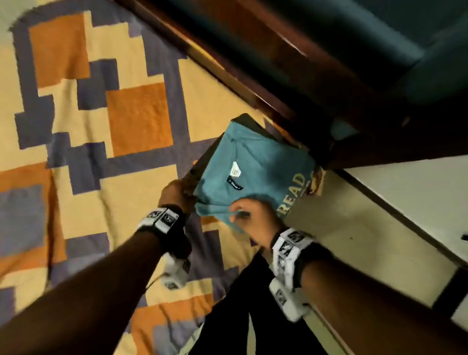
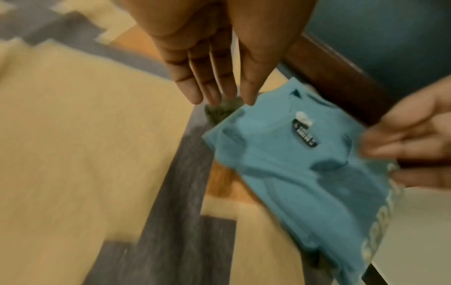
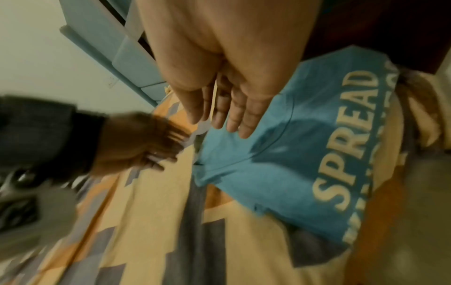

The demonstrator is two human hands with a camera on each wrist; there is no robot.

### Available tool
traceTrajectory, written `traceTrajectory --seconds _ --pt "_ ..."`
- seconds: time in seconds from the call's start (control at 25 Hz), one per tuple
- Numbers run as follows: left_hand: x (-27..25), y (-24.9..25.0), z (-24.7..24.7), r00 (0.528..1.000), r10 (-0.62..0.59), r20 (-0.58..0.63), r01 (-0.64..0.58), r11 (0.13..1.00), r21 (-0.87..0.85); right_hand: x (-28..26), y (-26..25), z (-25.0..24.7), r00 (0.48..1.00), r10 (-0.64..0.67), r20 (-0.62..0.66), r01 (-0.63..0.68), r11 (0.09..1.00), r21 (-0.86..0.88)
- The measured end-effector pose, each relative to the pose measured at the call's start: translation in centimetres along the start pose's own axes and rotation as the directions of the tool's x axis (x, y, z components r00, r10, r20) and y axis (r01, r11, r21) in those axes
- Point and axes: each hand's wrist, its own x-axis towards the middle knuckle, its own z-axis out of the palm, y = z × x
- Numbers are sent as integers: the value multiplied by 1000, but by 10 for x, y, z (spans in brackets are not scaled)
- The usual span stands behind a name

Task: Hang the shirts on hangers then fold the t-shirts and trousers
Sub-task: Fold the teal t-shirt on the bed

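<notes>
A folded teal t-shirt with yellow "SPREAD" lettering lies on a dark folded garment at the corner of the patterned bedspread. My left hand is at the shirt's left edge, its fingers straight and just off the teal t-shirt. The dark garment peeks out below them. My right hand is over the shirt's near edge. In the right wrist view its fingers are straight above the teal t-shirt. Neither hand holds anything.
A dark wooden bed frame runs diagonally behind the shirt, with a teal cushion beyond it. A pale floor is on the right. Black cloth lies at the bottom edge, below my right wrist.
</notes>
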Motion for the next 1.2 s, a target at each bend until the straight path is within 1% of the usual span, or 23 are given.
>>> traceTrajectory --seconds 0.04,0.08,0.12,0.16,0.2,0.28,0.32,0.36,0.44,0.48,0.52,0.6,0.68,0.72,0.8,0.84,0.92,0.96,1.0,1.08,1.12,1.2 --pt "-5 -20 18 997 -71 6 72 991 -109 12 4 -19 1000 14 -27 -15 999 -40" --pt "-10 -31 35 995 -101 25 104 969 -226 24 10 -37 999 29 -45 -33 996 -79" --pt "-12 -38 50 991 -127 39 132 913 -387 42 11 -51 998 34 -51 -41 991 -124" --pt "-9 -45 63 987 -153 49 155 831 -535 61 11 -62 997 16 -70 -27 986 -163" --pt "-5 -48 76 982 -183 50 172 746 -643 80 9 -71 993 -23 -112 -1 979 -204" --pt "1 -48 92 958 -284 33 216 646 -732 116 6 -81 972 -147 -185 81 942 -326" --pt "4 -47 97 941 -337 29 239 603 -761 133 6 -83 962 -211 -174 126 907 -402" --pt "6 -44 100 927 -375 25 246 554 -795 148 7 -84 965 -224 -139 135 873 -469" --pt "7 -39 100 905 -425 7 233 482 -845 170 7 -87 985 -139 -104 61 838 -542" --pt "6 -39 103 897 -443 -3 214 440 -872 179 9 -87 991 -93 -93 27 838 -545" --pt "4 -39 105 892 -452 -18 178 387 -905 186 7 -88 995 -60 -80 10 853 -522" --pt "-5 -38 110 893 -449 -39 113 308 -945 196 -2 -93 999 -12 -40 -7 895 -446" --pt "-13 -29 112 876 -481 -36 66 193 -979 194 -11 -99 1000 -13 11 16 919 -395" --pt "-17 -24 111 862 -506 -44 46 165 -985 189 -12 -104 999 -20 25 28 933 -359" --pt "-24 -17 109 838 -540 -79 8 157 -988 167 -11 -113 1000 -16 21 22 964 -264" --pt "-31 -13 108 834 -543 -101 -13 164 -986 151 -12 -119 1000 -16 12 18 972 -233" --pt "-47 -7 107 849 -510 -139 -32 213 -977 116 -17 -132 999 -36 -15 32 971 -238" --pt "-56 -2 103 864 -483 -140 -30 230 -973 99 -21 -140 998 -58 -23 51 966 -252" --pt "-65 2 99 882 -453 -134 -30 230 -973 83 -25 -149 997 -79 -27 69 963 -259" --pt "-78 14 86 916 -381 -125 -40 221 -974 58 -31 -163 997 -76 -27 66 962 -265" --pt "-79 20 80 921 -367 -128 -47 222 -974 52 -34 -168 997 -70 -21 62 962 -267" --pt "-63 24 67 910 -389 -146 -59 227 -972 64 -34 -169 998 -63 -12 57 955 -291"
